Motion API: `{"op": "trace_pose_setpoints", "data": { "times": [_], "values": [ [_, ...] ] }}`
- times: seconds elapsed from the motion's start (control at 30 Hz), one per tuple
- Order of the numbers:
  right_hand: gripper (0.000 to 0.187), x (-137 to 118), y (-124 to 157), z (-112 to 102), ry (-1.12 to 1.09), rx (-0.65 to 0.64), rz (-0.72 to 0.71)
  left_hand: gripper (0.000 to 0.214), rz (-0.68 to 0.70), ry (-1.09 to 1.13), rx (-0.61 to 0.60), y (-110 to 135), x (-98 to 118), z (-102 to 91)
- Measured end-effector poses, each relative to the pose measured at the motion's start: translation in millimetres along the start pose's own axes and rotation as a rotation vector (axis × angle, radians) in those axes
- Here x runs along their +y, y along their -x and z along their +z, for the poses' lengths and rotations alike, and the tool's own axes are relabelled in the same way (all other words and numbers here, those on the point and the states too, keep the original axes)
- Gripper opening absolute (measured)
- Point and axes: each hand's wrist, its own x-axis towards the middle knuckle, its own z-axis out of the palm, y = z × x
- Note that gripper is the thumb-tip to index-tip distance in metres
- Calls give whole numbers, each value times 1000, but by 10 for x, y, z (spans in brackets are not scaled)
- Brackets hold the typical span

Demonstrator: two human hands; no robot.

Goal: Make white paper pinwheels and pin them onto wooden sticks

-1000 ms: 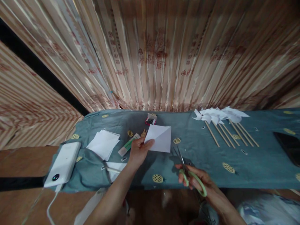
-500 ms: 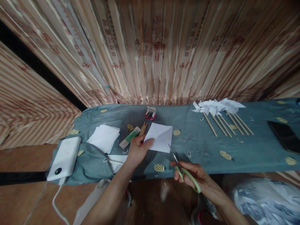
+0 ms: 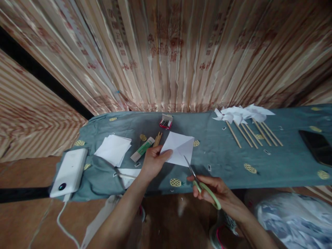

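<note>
My left hand (image 3: 155, 159) pinches the left edge of a creased white square of paper (image 3: 181, 147), thumb on top, holding it above the cloth. In my right hand (image 3: 211, 190) is a pair of scissors (image 3: 201, 185) with light green handles. Their blades reach the paper's lower right corner, one lying over its face along the diagonal crease. Just beyond my left hand lie several wooden sticks (image 3: 157, 139) and a green and white box (image 3: 142, 149). A small open red box (image 3: 166, 121) with dark bits inside stands behind the paper.
A stack of white paper squares (image 3: 113, 149) and a white power bank (image 3: 69, 172) with a cable lie on the left. Several paper pinwheels (image 3: 240, 114) on sticks rest at the back right, near a dark phone (image 3: 316, 146). A curtain (image 3: 166, 69) hangs behind.
The scissor blades have moved further into the paper from its corner. The paper has tilted slightly in my left hand. The whole view has shifted a little.
</note>
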Motion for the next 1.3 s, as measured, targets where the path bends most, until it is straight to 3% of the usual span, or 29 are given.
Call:
{"op": "trace_pose_setpoints", "data": {
  "times": [0.4, 0.63, 0.87, 1.3],
  "values": [
    [51, 60, 22, -39, 23, 6, -8, 25, -26, -4, -37, 22, 7, 4],
    [49, 66, 20, -33, 16, -2, 62, 29, -36, -24, -47, 24, -18, 18],
    [51, 56, 26, -58, 14, -23, -17, 27, -47, 20, -41, 22, -13, 10],
    [49, 93, 29, -70, 2, -10, 20, 28, -41, 24, -52, 28, 5, 22]
  ]
}}
